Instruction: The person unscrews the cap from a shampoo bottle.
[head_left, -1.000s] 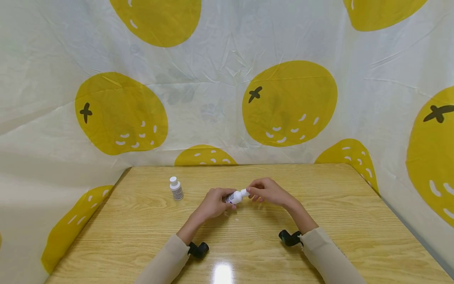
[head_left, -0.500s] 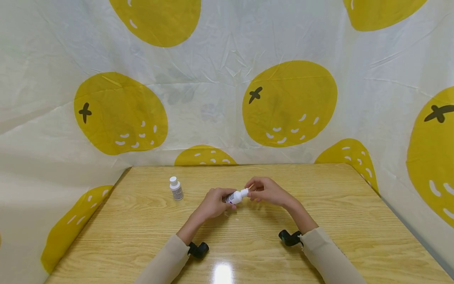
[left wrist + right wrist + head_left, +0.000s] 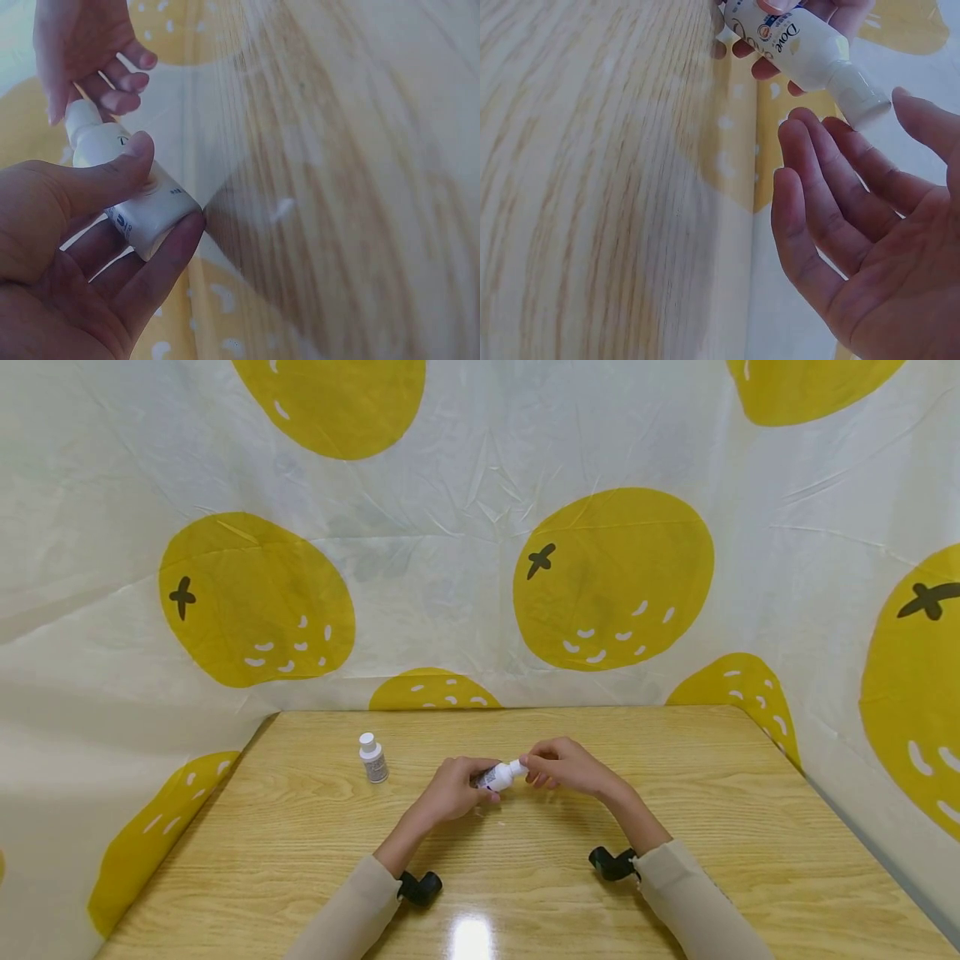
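A small white bottle with a printed label is held on its side just above the wooden table. My left hand grips its body, thumb on top and fingers underneath. My right hand is at the bottle's white cap, which sits between its thumb and fingertips. In the left wrist view one of the right hand's fingers lies against the cap while the others curl above it. In the right wrist view the left hand's fingers wrap the labelled body.
A second small bottle with a white cap stands upright on the table to the left of my hands. A white cloth with yellow fruit shapes hangs behind and beside the table. Black wrist cameras sit under both sleeves.
Half a second ago my right hand's fingers were raised slightly off the cap; now they have come back down around it. The left hand and the bottle stay in place.
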The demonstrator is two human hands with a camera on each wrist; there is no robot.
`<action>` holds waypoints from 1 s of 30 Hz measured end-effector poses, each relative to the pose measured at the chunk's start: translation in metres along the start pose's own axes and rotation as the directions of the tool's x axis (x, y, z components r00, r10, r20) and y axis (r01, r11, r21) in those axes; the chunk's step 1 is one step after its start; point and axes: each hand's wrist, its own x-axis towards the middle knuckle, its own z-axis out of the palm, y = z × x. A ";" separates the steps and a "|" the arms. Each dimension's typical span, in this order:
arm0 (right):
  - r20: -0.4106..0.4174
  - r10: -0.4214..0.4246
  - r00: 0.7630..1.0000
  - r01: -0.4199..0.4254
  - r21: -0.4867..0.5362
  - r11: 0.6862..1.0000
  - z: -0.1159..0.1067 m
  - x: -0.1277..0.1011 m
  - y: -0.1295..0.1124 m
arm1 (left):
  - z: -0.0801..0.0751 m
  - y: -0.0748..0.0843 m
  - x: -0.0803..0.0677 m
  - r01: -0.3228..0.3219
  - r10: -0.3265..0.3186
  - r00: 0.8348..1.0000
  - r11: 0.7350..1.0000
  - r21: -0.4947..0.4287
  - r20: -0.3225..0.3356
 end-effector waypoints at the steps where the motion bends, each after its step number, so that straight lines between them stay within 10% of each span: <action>1: 0.002 -0.003 1.000 0.003 0.002 1.000 0.000 0.000 0.000 | 0.000 0.000 0.000 0.000 0.000 1.000 1.000 0.000 0.000; 30: -0.017 -0.121 0.993 0.121 0.022 0.992 -0.006 -0.001 0.002 | -0.002 0.002 0.000 0.027 -0.027 0.999 1.000 -0.009 0.017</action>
